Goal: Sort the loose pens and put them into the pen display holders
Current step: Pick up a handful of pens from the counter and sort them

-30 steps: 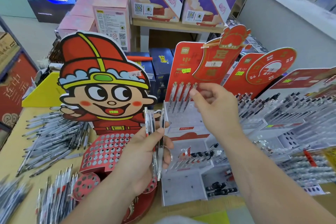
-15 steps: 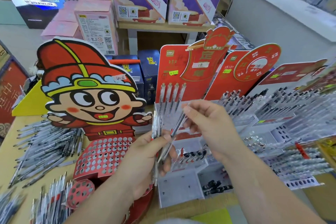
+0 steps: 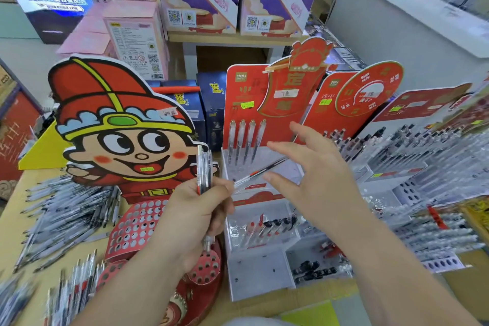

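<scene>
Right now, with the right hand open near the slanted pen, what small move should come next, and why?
Probably the right hand should pinch the slanted pen jutting from the bundle in the left hand and stand it beside the four pens in the top row of the red holder: its fingers are spread and hold nothing.

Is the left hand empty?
No, the left hand grips a bunch of pens that stick up from it.

Red holder (image 3: 258,103), clear-and-red pens (image 3: 204,172)
</scene>
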`<state>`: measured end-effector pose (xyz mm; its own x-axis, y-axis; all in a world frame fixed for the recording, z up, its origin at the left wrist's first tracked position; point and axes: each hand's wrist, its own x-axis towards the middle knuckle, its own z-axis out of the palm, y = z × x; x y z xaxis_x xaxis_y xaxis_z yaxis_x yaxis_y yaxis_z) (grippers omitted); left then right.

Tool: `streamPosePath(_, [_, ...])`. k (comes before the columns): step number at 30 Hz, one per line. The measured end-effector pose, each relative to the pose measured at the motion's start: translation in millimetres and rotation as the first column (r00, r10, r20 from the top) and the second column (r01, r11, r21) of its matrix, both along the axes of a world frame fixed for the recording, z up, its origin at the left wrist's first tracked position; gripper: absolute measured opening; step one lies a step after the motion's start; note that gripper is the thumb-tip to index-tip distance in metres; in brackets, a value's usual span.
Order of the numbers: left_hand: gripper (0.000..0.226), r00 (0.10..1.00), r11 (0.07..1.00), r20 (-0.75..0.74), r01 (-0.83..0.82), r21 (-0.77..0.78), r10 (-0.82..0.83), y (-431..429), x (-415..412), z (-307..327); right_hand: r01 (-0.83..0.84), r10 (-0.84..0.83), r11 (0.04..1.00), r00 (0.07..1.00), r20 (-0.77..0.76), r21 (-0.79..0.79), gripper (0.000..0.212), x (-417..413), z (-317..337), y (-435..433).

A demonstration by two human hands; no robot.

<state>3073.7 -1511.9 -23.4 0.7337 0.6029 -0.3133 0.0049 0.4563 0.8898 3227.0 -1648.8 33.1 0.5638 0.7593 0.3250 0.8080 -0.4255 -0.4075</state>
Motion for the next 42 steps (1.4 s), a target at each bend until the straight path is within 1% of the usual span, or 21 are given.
streamPosePath(2, [0.007,1.0,0.999,-0.018,0.012,0.039,-0.011,-0.4,-0.5,0.0,-0.079,0.079,0.997,0.996,0.049,-0.012,0.043,-0.2,-1.1,0.3])
streamPosePath(5, [0.015,0.997,0.994,-0.015,0.076,0.079,-0.075,-4.5,0.1,2.7,-0.251,0.25,0.968,0.962,0.106,-0.008,0.033,-7.2,-7.6,4.1])
streamPosePath(9, [0.025,0.995,0.991,-0.026,0.099,0.094,-0.097,-9.1,3.0,4.0,-0.353,0.356,0.934,0.923,0.144,-0.049,0.017,-15.8,-14.1,8.3])
streamPosePath(10, [0.026,0.995,0.991,-0.029,0.097,0.091,-0.095,-9.5,3.3,3.1,-0.366,0.372,0.928,0.917,0.144,-0.068,0.017,-16.0,-13.7,8.2])
streamPosePath(12, [0.025,0.995,0.992,-0.025,0.1,0.076,-0.098,-10.4,3.2,1.9,-0.385,0.399,0.915,0.905,0.144,-0.116,0.026,-15.8,-11.9,8.2])
streamPosePath(13, [0.022,0.995,0.993,-0.016,0.104,0.061,-0.103,-11.1,2.9,2.4,-0.389,0.407,0.911,0.902,0.144,-0.136,0.027,-15.5,-11.7,8.0])
streamPosePath(15, [0.017,0.994,0.994,0.0,0.106,0.02,-0.106,-11.8,2.9,2.8,-0.371,0.39,0.917,0.91,0.14,-0.147,0.019,-12.4,-10.9,7.2])
streamPosePath(16, [0.022,0.995,0.995,0.002,0.099,-0.005,-0.099,-11.2,2.7,2.0,-0.345,0.359,0.931,0.924,0.133,-0.121,0.015,-9.2,-9.4,6.8])
streamPosePath(18, [0.034,0.997,0.994,0.005,0.08,-0.074,-0.079,-7.9,2.1,-0.8,-0.25,0.249,0.968,0.961,0.12,-0.001,0.014,0.0,-3.6,5.9])
streamPosePath(20, [0.042,0.998,0.989,0.024,0.068,-0.132,-0.066,-3.7,-0.3,-4.3,-0.13,0.116,0.976,0.989,0.09,0.174,0.013,10.0,4.5,7.3])
streamPosePath(22, [0.047,0.998,0.986,0.035,0.057,-0.156,-0.052,-0.4,-3.3,-9.0,-0.039,0.036,0.944,0.999,0.015,0.327,0.011,18.7,10.3,11.1])
streamPosePath(23, [0.048,0.998,0.986,0.034,0.055,-0.159,-0.05,0.8,-4.1,-11.5,-0.006,0.018,0.927,0.999,-0.03,0.375,0.011,21.7,11.7,14.1])
streamPosePath(25, [0.051,0.998,0.985,0.027,0.052,-0.164,-0.048,2.4,-2.5,-16.1,0.037,0.005,0.905,0.995,-0.096,0.424,0.009,25.5,11.6,21.2])
streamPosePath(29, [0.058,0.999,0.98,0.011,0.032,-0.198,-0.03,4.1,3.1,-19.8,0.09,0.014,0.889,0.975,-0.223,0.449,0.023,28.5,3.9,36.6])
streamPosePath(32, [0.046,0.999,0.98,0.026,0.034,-0.196,-0.03,3.4,-1.9,-19.7,0.118,0.005,0.898,0.961,-0.277,0.424,0.013,32.9,-7.0,44.1])
streamPosePath(34, [0.043,0.999,0.979,0.03,0.033,-0.199,-0.028,3.1,-5.7,-18.9,0.109,-0.004,0.908,0.968,-0.252,0.405,0.012,35.4,-12.5,46.9])
streamPosePath(38, [0.043,0.999,0.978,0.035,0.03,-0.206,-0.023,5.7,-6.1,-21.8,0.086,-0.021,0.94,0.981,-0.195,0.33,0.011,38.9,-19.1,49.1])
streamPosePath(42, [0.053,0.999,0.977,0.03,0.017,-0.213,-0.011,11.3,-0.7,-29.0,0.091,-0.041,0.967,0.978,-0.207,0.239,0.009,40.4,-29.8,51.3])
